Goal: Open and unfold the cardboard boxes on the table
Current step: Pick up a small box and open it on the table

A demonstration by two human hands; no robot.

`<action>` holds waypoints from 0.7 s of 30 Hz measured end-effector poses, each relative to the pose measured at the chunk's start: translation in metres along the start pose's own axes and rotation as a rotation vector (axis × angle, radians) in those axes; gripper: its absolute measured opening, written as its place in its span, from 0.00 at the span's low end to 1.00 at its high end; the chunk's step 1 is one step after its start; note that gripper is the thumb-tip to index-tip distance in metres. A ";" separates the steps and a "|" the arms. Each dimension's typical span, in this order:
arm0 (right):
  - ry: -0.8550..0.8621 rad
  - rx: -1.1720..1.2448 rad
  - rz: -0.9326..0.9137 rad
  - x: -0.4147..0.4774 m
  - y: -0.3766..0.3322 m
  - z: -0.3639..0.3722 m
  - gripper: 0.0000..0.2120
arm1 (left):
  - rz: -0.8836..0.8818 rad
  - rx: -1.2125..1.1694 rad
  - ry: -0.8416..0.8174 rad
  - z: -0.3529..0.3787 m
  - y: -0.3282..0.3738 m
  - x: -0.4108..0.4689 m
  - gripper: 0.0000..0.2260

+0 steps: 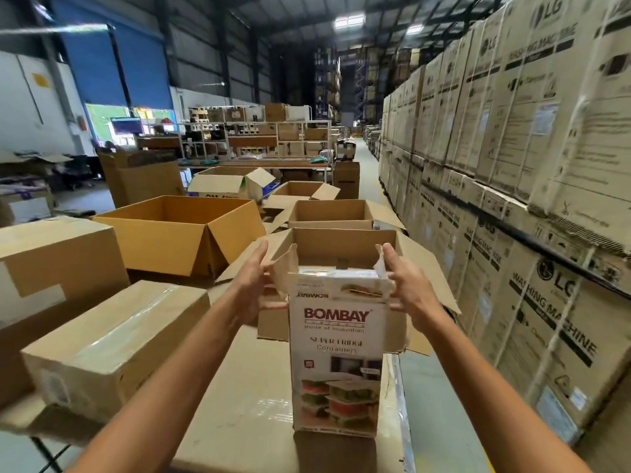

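Your printed box (338, 363) stands upright in the middle, an open carton (345, 247) touching behind it. To your left a taped box (112, 346) crowds the worktop (232, 421); bare cardboard between them gives passage. On your right, stacked washing-machine cartons (532, 206) wall the aisle.
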State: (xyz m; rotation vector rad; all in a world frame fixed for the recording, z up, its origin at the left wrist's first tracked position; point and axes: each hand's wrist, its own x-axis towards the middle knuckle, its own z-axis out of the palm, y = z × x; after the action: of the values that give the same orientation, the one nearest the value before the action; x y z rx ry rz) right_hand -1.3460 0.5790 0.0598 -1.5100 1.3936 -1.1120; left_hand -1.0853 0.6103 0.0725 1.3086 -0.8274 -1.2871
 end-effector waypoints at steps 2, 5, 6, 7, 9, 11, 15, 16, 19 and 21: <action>-0.002 0.013 -0.016 0.001 -0.005 -0.003 0.42 | 0.053 0.146 -0.096 -0.001 0.011 -0.003 0.26; 0.043 -0.079 -0.062 0.006 -0.010 -0.005 0.30 | 0.113 0.440 -0.076 -0.003 0.015 0.000 0.22; 0.079 -0.116 -0.065 0.008 -0.010 -0.006 0.29 | 0.119 0.464 -0.059 -0.004 0.015 0.003 0.23; 0.119 -0.113 -0.054 0.012 -0.008 -0.008 0.28 | 0.123 0.463 -0.047 -0.005 0.015 0.005 0.23; 0.168 -0.026 0.010 0.019 -0.002 -0.012 0.20 | 0.117 0.413 -0.011 -0.008 0.015 0.006 0.28; 0.200 0.098 0.101 0.020 0.005 -0.017 0.10 | 0.111 0.329 0.042 -0.014 0.009 0.010 0.32; 0.104 0.136 0.236 0.017 0.025 -0.021 0.09 | 0.203 0.577 0.068 -0.020 -0.015 0.015 0.20; 0.065 0.099 0.245 0.015 0.028 -0.020 0.09 | 0.273 0.728 0.090 -0.021 -0.021 0.019 0.17; 0.001 -0.126 0.181 0.014 0.039 -0.016 0.08 | 0.436 0.905 0.118 -0.021 -0.027 0.025 0.11; 0.026 -0.284 0.074 0.015 0.040 -0.013 0.11 | 0.465 0.826 0.052 -0.016 -0.027 0.026 0.09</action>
State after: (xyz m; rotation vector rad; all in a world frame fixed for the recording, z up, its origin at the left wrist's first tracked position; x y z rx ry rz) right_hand -1.3700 0.5609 0.0277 -1.6295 1.6666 -0.9207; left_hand -1.0706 0.5934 0.0380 1.6209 -1.6116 -0.5314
